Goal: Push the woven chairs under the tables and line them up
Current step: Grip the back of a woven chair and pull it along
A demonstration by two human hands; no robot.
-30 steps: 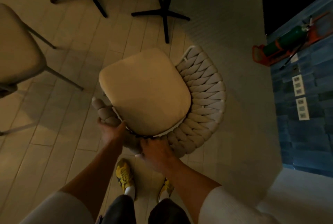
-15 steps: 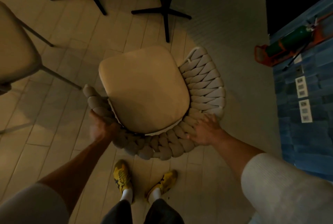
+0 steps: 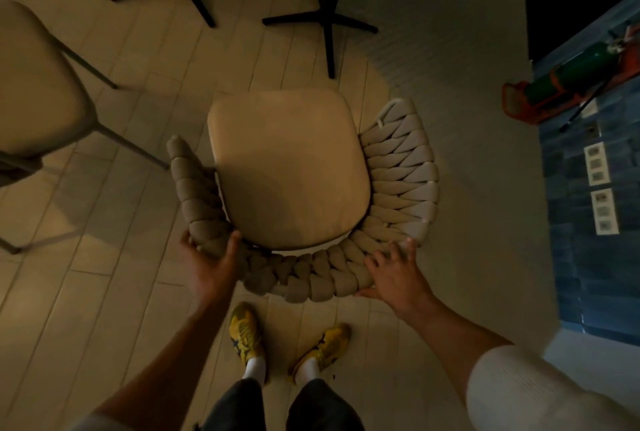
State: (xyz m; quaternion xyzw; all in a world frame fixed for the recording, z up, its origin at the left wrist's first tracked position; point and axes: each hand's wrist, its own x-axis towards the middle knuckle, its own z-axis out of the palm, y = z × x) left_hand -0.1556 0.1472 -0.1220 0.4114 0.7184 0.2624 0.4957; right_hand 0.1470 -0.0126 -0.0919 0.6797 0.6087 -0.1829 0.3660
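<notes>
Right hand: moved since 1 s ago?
Yes. The right hand went rightward along the backrest of the woven chair, away from the left hand, toward the wall sockets.

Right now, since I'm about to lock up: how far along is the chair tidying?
Nothing looks done yet. In hand: the left hand has a grip on the woven chair by its backrest; the right hand rests spread on it. Left: this chair stands short of the table base, not tucked under, and another chair at the left stands in the open.

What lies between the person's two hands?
In the head view, the woven chair's braided backrest curves between them: left hand grips it, right hand rests on it.
</notes>
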